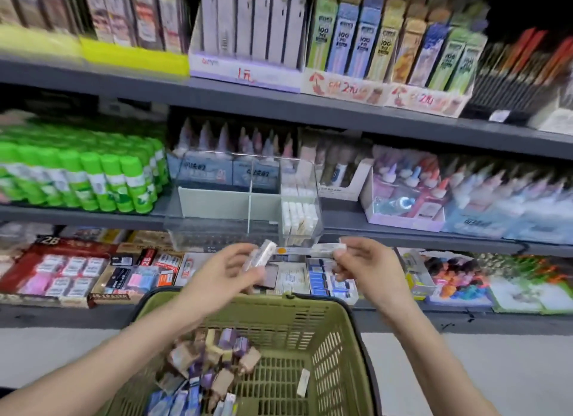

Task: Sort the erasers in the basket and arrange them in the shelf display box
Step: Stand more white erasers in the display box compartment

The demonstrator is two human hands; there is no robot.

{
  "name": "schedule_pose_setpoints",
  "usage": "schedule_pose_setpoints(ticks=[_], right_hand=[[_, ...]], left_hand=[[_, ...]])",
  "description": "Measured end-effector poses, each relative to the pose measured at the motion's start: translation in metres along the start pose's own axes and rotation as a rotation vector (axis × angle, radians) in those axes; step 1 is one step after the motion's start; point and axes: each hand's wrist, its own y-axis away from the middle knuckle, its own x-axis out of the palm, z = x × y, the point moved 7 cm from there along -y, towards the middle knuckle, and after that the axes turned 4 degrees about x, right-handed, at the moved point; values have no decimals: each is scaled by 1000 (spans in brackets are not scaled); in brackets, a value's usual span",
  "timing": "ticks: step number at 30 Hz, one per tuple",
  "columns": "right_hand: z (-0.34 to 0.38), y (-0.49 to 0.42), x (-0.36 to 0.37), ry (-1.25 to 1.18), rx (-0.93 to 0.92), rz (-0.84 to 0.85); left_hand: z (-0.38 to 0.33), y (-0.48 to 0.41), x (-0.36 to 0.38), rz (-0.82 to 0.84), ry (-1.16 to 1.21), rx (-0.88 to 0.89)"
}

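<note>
Left grip (pixel 223 276): at the centre of the frame, fingers curled round a white eraser (pixel 262 256). The eraser stood tilted, its upper end poking out above the fingertips toward the upper right.
Right grip (pixel 366 266): just right of centre, pinching a second white eraser (pixel 328 248) by its right end. This one lay about level, its free end sticking out to the left of the fingers.
Held erasers: near each other but apart, both just under the front edge of the display box in the picture. Motion blur hid their labels.
Display box (pixel 217 235): clear plastic, on the middle shelf (pixel 403 226) at centre frame, split by a clear divider. Its right compartment held white erasers standing in rows (pixel 299 217).
Basket (pixel 310 307): green, at lower centre, below both wrists.
Basket contents: a heap of erasers in brown, purple and blue wrappers (pixel 204 372) toward its lower left. One white eraser (pixel 303 383) lay apart from the heap, to the right on the mesh floor.
Surroundings: green glue sticks (pixel 93 179) at the left of the middle shelf, and boxed erasers (pixel 71 269) on the lower shelf behind the basket.
</note>
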Motion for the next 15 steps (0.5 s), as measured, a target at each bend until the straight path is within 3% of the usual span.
schedule_pose_setpoints(ticks=[8, 15], right_hand=[[62, -28, -13, 517, -254, -186], [82, -59, 8, 763, -245, -26]], left_hand=[[-59, -27, -19, -39, -57, 112], [-70, -68, 7, -19, 7, 85]])
